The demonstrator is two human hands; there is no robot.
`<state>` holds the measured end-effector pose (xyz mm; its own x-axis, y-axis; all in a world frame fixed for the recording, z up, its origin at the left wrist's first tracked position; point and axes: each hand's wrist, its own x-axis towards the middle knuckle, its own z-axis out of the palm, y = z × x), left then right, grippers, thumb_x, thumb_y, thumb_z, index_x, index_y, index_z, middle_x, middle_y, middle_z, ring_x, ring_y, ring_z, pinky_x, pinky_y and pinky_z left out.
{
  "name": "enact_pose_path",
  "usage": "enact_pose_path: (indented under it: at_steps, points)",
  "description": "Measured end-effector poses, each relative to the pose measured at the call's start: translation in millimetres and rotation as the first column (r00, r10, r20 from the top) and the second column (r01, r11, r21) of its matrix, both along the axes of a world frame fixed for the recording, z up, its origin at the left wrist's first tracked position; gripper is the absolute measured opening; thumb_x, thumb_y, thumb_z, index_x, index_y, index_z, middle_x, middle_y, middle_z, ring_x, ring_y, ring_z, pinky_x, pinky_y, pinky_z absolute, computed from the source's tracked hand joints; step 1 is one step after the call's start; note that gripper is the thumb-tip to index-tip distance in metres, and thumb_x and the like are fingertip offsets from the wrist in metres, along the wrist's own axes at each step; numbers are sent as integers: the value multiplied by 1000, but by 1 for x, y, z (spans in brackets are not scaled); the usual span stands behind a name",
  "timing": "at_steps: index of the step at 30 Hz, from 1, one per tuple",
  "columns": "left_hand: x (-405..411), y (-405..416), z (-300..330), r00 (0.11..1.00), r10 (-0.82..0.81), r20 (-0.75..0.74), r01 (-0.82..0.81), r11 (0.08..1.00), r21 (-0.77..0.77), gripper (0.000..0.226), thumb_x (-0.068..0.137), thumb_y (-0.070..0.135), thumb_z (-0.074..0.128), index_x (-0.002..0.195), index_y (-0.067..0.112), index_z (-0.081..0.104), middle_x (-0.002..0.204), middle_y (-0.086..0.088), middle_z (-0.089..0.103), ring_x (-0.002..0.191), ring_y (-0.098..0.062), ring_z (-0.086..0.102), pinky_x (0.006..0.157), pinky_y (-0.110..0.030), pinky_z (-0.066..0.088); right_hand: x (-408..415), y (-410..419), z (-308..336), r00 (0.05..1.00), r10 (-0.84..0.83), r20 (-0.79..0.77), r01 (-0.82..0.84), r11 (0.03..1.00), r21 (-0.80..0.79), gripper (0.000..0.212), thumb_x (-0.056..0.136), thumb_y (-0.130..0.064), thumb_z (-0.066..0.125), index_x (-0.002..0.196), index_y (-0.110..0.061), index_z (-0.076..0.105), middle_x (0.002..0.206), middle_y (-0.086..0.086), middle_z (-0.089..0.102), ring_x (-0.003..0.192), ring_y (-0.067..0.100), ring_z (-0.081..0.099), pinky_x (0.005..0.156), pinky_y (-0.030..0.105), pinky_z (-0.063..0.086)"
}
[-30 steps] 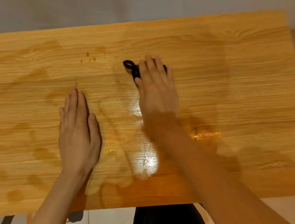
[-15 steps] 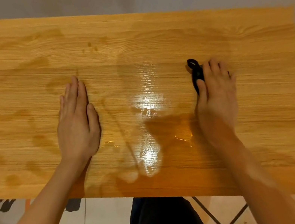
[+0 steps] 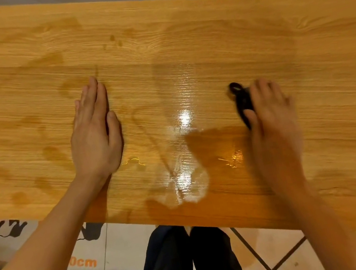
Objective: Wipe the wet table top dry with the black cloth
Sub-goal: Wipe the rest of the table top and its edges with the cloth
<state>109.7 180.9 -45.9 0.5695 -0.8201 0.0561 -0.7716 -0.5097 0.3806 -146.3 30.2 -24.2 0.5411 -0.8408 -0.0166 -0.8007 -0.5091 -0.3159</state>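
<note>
My right hand [image 3: 271, 116] has slid the black cloth [image 3: 243, 102] further right across the worktop [image 3: 28, 128], fingers flat pressing it; my left hand [image 3: 95, 135] stays flat, empty.

Black cloth [image 3: 243, 102] (bunched, loop at its far end) lies at three o'clock on the glistening, wet wooden table top [image 3: 179, 39].

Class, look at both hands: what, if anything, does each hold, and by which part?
The right hand presses the black cloth flat from above, its left edge showing. The left hand rests flat on the table top, holding nothing.
</note>
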Motion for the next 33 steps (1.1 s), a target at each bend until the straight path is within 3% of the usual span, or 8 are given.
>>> enact_pose_path:
  at_steps: [4,9,13,18,21,24,30,33]
  points:
    - [1,-1,0,1000,-5,8,5,1000,6,53,109,22,28,159,5,22,168,-7,18,156,-18,12,128,-38,10,19,15,-6,985,-170,44,171,984,-41,46,96,-8,44,141,-3,42,150,16,40,142,33,31,117,55,22]
    - [2,0,-1,1000,-16,18,16,1000,1,53,109,22,27,159,5,21,168,-8,17,157,-17,12,128,-36,9,115,88,-21,966,67,249,-64,998,-22,54,90,-2,62,142,-5,45,152,13,38,144,29,28,120,46,11]
    - [3,-1,-3,999,-24,24,25,999,-23,53,109,19,30,159,4,23,168,-9,18,156,-19,14,128,-33,8,94,78,-19,964,195,182,-190,981,-46,49,96,-8,57,143,-8,43,153,9,38,145,24,28,122,45,13]
    - [4,0,-5,999,-29,20,30,998,-51,52,108,18,33,157,1,26,167,-13,20,156,-24,16,128,-31,6,-21,47,-2,976,-203,82,205,979,-12,43,102,-14,41,145,-7,41,153,10,37,145,25,27,120,42,10]
    - [6,1,-6,999,-51,20,52,996,-79,52,108,18,33,157,-1,27,166,-16,21,155,-28,18,128,-37,9,-11,55,0,918,-374,136,377,926,3,43,101,-9,43,144,-4,41,153,13,36,145,28,26,121,45,11]
    - [6,1,-7,999,-41,-16,39,995,-94,52,109,19,31,157,1,26,167,-14,20,156,-25,16,128,-35,7,59,91,-8,976,-199,90,209,971,-113,52,91,-2,58,141,-3,43,149,15,42,141,32,34,117,48,23]
    - [7,3,-4,992,-52,-112,36,989,-145,51,110,22,28,157,4,28,166,-9,23,155,-20,16,125,-22,2,104,123,-10,993,119,-8,-119,993,1,54,102,-14,39,152,-13,20,161,3,14,150,20,7,120,40,-5]
    - [8,8,0,984,-95,-151,73,987,-145,51,109,22,29,157,3,28,167,-10,21,156,-21,15,122,-16,-3,31,95,-3,1000,-25,-13,25,1000,-13,50,100,-11,45,148,-10,32,158,6,28,147,24,21,119,41,7]
